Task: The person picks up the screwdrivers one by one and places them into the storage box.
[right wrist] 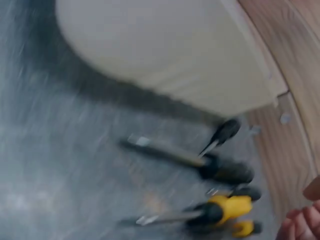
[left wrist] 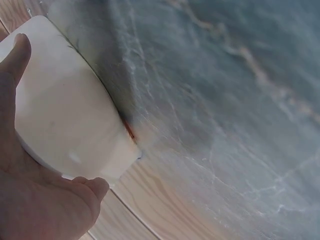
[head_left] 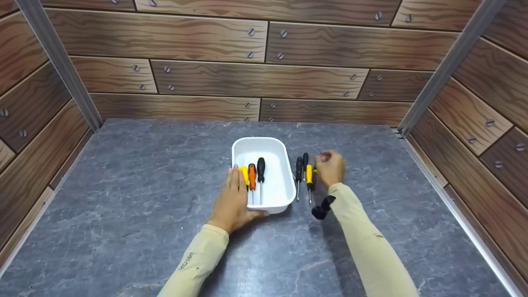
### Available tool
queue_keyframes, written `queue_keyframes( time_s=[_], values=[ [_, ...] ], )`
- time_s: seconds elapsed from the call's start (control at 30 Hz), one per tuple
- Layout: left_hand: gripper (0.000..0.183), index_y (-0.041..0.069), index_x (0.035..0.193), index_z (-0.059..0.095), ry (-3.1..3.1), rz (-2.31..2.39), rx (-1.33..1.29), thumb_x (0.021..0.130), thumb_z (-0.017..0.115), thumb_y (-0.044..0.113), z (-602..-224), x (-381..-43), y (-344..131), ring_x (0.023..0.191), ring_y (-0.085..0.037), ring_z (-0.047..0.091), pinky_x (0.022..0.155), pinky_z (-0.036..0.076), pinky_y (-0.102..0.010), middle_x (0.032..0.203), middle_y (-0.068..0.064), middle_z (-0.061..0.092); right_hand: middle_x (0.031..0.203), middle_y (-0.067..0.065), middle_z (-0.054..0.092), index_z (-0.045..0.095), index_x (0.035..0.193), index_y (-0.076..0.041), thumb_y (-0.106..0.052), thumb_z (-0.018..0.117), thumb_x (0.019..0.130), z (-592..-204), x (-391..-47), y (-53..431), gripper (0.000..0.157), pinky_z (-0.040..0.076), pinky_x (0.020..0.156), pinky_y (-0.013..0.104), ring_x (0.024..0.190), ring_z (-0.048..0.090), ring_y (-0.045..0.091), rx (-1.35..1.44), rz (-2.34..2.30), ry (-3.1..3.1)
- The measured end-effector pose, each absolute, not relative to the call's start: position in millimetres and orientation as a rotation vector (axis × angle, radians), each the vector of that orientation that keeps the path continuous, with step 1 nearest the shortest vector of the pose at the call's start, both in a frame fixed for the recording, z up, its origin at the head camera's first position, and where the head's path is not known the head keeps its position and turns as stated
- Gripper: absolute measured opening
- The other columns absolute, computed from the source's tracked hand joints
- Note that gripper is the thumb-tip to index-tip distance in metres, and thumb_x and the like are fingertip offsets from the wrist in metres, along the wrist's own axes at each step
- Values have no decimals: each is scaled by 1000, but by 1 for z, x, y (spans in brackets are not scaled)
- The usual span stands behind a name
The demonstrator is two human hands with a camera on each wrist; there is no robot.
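Pale sleeves (head_left: 377,255) are nearest. The left hand (head_left: 232,202) holds the white box (head_left: 277,175); the right hand (head_left: 332,169) curls beside loose screwdrivers (head_left: 309,173) on the table (head_left: 165,173), but whether it grips one, I cannot tell. Better to steady the box and take handles (head_left: 299,166) singly.

Blur smears the right wrist view, with glare on the tabletop (right wrist: 30,200).
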State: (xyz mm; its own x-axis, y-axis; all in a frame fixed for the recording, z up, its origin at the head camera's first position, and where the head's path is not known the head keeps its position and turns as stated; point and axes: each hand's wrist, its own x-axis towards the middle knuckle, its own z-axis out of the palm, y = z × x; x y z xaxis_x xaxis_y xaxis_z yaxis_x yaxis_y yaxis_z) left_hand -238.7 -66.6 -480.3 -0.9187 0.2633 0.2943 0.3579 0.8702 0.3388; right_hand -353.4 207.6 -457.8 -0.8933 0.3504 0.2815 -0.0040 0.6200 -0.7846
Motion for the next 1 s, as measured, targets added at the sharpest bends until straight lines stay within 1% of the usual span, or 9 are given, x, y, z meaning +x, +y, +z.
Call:
queue_keyframes(
  time_s=[0.13, 0.3, 0.47, 0.7, 0.9, 1.0],
  values=[
    [132, -18, 152, 21, -2834, -587, -464, 71, 79, 69, -482, -238, -67, 147, -50, 21, 120, 25, -51, 159, -38, 16, 103, 23, 71, 70, 116, 8, -15, 71, 91, -471, -353, 217, 34, 52, 88, 47, 96, 66, 38, -410, 1165, -2540],
    [132, -16, 154, 18, -2866, -605, -440, 72, 79, 69, -483, -237, -67, 149, -48, 18, 121, 24, -50, 161, -36, 13, 113, 27, 69, 68, 120, 10, -20, 71, 92, -479, -354, 222, 42, 52, 91, 49, 103, 65, 40, -467, 1145, -2616],
    [132, -16, 154, 18, -2874, -604, -440, 72, 79, 68, -482, -239, -66, 149, -48, 17, 121, 24, -50, 161, -35, 12, 119, 26, 68, 67, 123, 10, -26, 71, 93, -482, -356, 221, 47, 52, 96, 49, 108, 64, 39, -508, 1155, -2661],
    [133, -17, 153, 18, -2852, -590, -448, 72, 79, 69, -480, -240, -66, 150, -47, 18, 121, 25, -48, 161, -35, 14, 118, 26, 69, 69, 120, 8, -28, 69, 94, -480, -358, 221, 45, 53, 94, 50, 107, 65, 40, -475, 1103, -2731],
    [132, -18, 152, 20, -2832, -585, -450, 71, 80, 68, -480, -240, -67, 148, -48, 20, 121, 27, -49, 161, -36, 16, 114, 27, 70, 71, 115, 10, -27, 71, 91, -480, -358, 226, 44, 52, 94, 49, 105, 65, 42, -427, 1082, -2758],
    [132, -18, 152, 20, -2828, -584, -453, 71, 80, 69, -481, -240, -67, 148, -49, 21, 120, 27, -49, 160, -36, 16, 112, 27, 70, 72, 113, 10, -24, 70, 90, -482, -357, 227, 41, 52, 94, 48, 105, 65, 42, -415, 1072, -2765]
  ],
)
